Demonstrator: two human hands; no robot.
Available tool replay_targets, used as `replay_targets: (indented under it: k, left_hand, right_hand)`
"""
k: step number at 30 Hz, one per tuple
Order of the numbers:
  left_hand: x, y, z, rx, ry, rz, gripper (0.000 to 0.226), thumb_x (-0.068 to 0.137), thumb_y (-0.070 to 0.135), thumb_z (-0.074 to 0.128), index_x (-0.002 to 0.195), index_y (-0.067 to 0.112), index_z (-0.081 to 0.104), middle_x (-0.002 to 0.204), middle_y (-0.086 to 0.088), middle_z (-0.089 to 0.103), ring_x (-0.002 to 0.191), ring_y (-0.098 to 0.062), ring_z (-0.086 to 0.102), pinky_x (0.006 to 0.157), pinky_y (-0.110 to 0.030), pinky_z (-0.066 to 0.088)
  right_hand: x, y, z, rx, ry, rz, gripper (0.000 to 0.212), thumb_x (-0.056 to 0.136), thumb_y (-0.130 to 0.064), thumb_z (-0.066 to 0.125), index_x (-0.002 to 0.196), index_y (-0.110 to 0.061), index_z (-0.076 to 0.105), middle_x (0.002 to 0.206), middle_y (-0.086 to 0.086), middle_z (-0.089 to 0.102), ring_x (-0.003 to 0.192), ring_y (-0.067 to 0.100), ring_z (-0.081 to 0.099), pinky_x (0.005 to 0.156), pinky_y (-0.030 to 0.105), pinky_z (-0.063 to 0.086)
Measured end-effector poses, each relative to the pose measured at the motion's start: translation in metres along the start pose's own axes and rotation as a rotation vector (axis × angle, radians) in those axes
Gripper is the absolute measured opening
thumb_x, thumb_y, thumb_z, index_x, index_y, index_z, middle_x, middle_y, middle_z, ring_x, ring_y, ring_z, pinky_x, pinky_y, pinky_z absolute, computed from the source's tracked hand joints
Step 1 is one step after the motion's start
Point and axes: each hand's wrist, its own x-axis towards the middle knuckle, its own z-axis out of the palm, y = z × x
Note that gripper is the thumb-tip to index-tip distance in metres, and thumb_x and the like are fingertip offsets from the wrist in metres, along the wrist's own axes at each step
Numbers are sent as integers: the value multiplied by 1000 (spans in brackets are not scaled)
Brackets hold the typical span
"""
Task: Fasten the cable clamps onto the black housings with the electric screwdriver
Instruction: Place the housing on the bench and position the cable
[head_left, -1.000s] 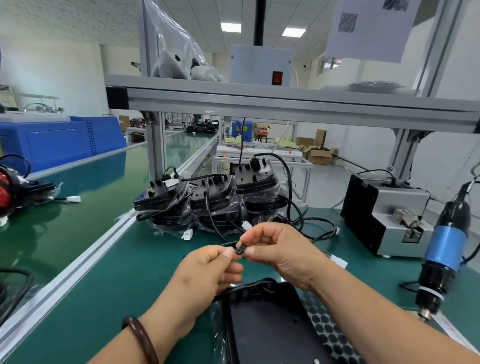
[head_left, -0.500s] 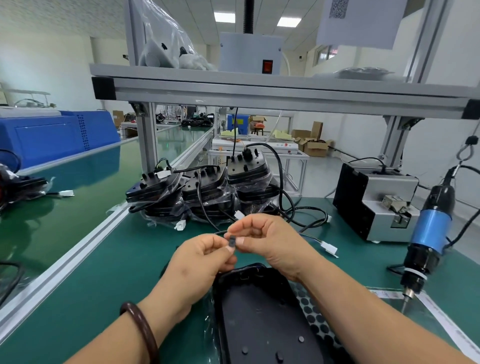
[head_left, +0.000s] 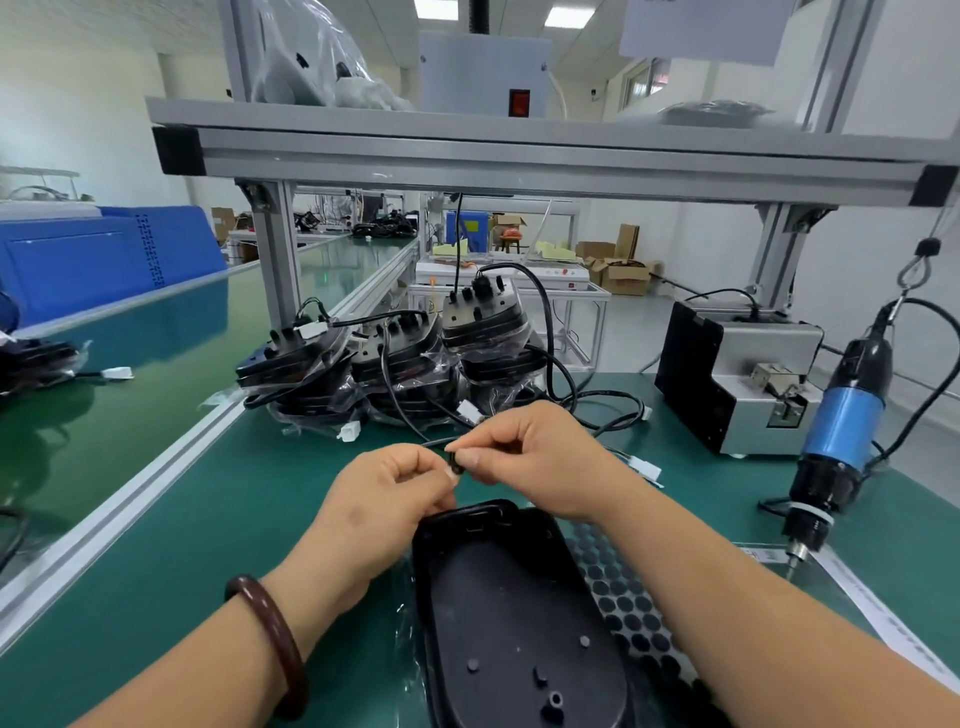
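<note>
Though cluttered — green workbench (head_left: 228, 525), factory hall (head_left: 641, 332).

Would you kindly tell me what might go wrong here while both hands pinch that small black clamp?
The small black cable clamp, held only by a pinch of the left hand and right hand, may slip and drop into the open black plastic housing below. The blue-bodied electric screwdriver hangs beside the right forearm; a careless swing could knock it.
</note>
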Motion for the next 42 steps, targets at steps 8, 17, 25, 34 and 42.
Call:
replay_targets:
  k: [8, 17, 25, 34, 42]
  left_hand:
    - [-11, 1, 8, 660, 274, 314, 7, 74, 41, 57, 73, 34, 58, 66, 23, 59, 57, -4, 54, 56, -30, 50]
    - [-16, -5, -10, 492, -33, 362, 14, 82, 23, 69, 82, 36, 63, 85, 28, 64, 80, 4, 61, 72, -12, 48]
    - [-16, -5, -9, 521, 28, 380, 15, 80, 25, 73, 71, 34, 63, 74, 23, 66, 73, 2, 63, 70, -23, 52]
    - [-18, -5, -8, 511, 53, 394, 15, 79, 24, 74, 71, 34, 65, 72, 21, 66, 71, -1, 62, 69, -31, 53]
    - [-19, -4, -8, 533, 62, 413, 14, 79, 24, 74, 74, 34, 65, 73, 20, 67, 73, 0, 62, 70, -29, 53]
  right_hand:
    - [1, -7, -1, 10, -23, 70, 3, 82, -13, 74, 80, -14, 73, 65, -8, 62, 57, 0, 51, 57, 15, 44]
    - [-1, -4, -4, 241, -46, 273, 16, 78, 0, 71, 63, -3, 66, 49, -1, 57, 46, 8, 50, 47, 18, 43]
    - [1, -8, 0, 135, -31, 296, 26, 76, -5, 72, 53, -16, 65, 51, -1, 58, 49, 7, 52, 50, 20, 46]
    - [6, -11, 2, 93, -69, 330, 18, 73, -6, 71, 56, -11, 67, 47, -3, 55, 47, 8, 50, 47, 20, 44]
    - [5, -13, -4, 63, -161, 339, 13, 72, -6, 72, 60, -9, 67, 49, 0, 54, 50, 11, 47, 47, 20, 40]
